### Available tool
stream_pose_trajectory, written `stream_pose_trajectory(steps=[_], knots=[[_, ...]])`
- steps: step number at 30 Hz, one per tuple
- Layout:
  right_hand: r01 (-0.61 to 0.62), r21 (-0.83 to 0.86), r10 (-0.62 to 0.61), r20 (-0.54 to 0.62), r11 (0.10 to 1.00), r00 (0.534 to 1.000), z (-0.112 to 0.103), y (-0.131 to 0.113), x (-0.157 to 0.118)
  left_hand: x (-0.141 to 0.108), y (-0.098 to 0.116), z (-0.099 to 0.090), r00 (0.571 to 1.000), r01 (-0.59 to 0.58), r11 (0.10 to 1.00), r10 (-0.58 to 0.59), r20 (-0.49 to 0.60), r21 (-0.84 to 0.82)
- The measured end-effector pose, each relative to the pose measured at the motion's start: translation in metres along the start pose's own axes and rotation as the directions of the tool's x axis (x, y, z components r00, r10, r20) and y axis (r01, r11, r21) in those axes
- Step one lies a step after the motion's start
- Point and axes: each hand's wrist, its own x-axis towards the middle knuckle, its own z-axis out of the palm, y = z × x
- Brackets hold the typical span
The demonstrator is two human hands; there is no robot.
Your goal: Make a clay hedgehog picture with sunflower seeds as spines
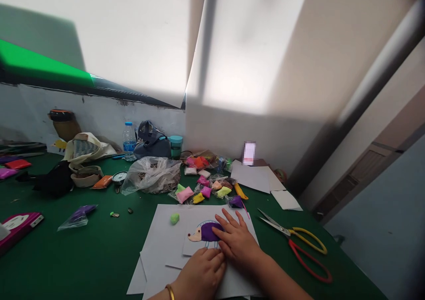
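A hedgehog-like animal picture (207, 232) lies on a small white sheet, its body filled with purple clay and its pointed face with cream clay. Small dark dots mark the eye and nose, and blue drawn lines show at the back and legs. My right hand (239, 242) is spread with fingers apart, its fingertips on the right part of the purple body. Below the picture rests my left hand (203, 270), fingers curled together at the sheet's lower edge; whatever lies under them is hidden. A green clay lump (174, 218) sits on the larger white paper (159, 242).
Scissors (288, 232) with yellow and red handles lie at right, blades parted. Behind the paper are several clay packets (184, 194) and a plastic bag (151, 176). A water bottle (129, 141) and a lit phone (249, 153) stand at the back. A purple packet (79, 216) lies left.
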Motion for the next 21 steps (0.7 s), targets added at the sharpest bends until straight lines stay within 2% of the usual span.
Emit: stream_pose_trajectory(steps=[7, 11, 16, 21], knots=[[0.019, -0.006, -0.02, -0.035, 1.0, 0.999, 0.002, 0.0, 0.005, 0.0, 0.0, 0.003, 1.0, 0.001, 1.0, -0.001, -0.026, 0.012], [0.04, 0.012, -0.04, -0.008, 0.999, 0.999, 0.002, -0.001, 0.006, 0.001, 0.0, 0.001, 1.0, 0.008, 1.0, -0.008, 0.0, 0.014], [0.01, 0.05, -0.011, 0.031, 0.999, 0.999, -0.003, -0.003, 0.014, 0.002, 0.002, -0.003, 0.999, 0.009, 1.0, -0.01, 0.04, 0.022], [-0.015, 0.068, 0.012, 0.049, 0.998, 0.999, -0.005, -0.004, 0.021, 0.001, 0.001, -0.003, 1.0, -0.01, 1.0, 0.01, 0.003, 0.028]])
